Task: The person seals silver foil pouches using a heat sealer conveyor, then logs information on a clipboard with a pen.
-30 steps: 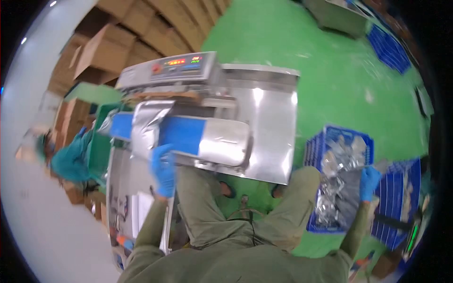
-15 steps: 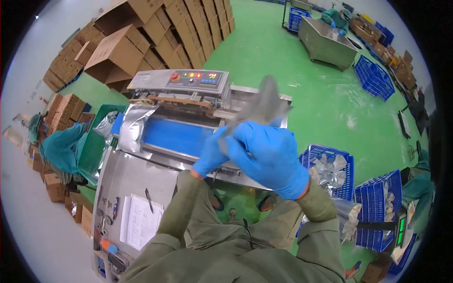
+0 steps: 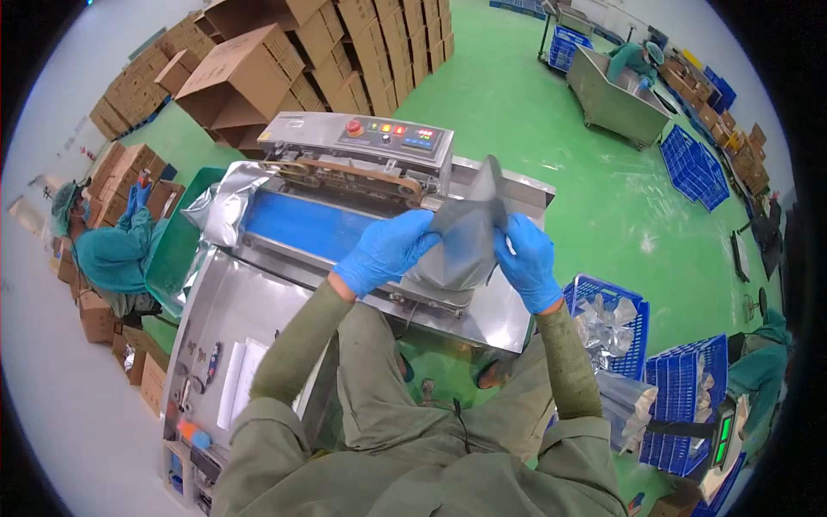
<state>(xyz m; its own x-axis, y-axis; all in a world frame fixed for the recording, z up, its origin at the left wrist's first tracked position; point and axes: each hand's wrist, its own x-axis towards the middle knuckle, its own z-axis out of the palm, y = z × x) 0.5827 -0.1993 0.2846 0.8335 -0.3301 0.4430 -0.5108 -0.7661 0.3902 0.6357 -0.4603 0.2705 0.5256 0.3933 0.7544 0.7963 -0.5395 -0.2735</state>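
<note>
A silver foil bag [image 3: 462,250] hangs between my two hands over the right end of the sealing machine [image 3: 362,142]. My left hand [image 3: 388,250], in a blue glove, pinches its upper left side. My right hand [image 3: 528,260], gloved alike, grips the upper right side; some of its fingers lie behind the foil. The bag's upper part is slightly smeared by motion. Further left, another foil bag [image 3: 231,207] lies at the end of the blue conveyor belt [image 3: 297,226], partly over the green bin [image 3: 164,267].
Blue crates [image 3: 642,332] with foil bags stand at my right, beside a scale with a green display [image 3: 724,439]. On the steel table [image 3: 233,297] lie a notebook [image 3: 239,379] and small tools. Stacked cartons [image 3: 233,77] rise behind the machine. Co-workers [image 3: 116,250] are around.
My hands have moved apart, spreading the foil bag between them. The other bag has travelled left along the belt toward the green bin. The view has shifted slightly.
</note>
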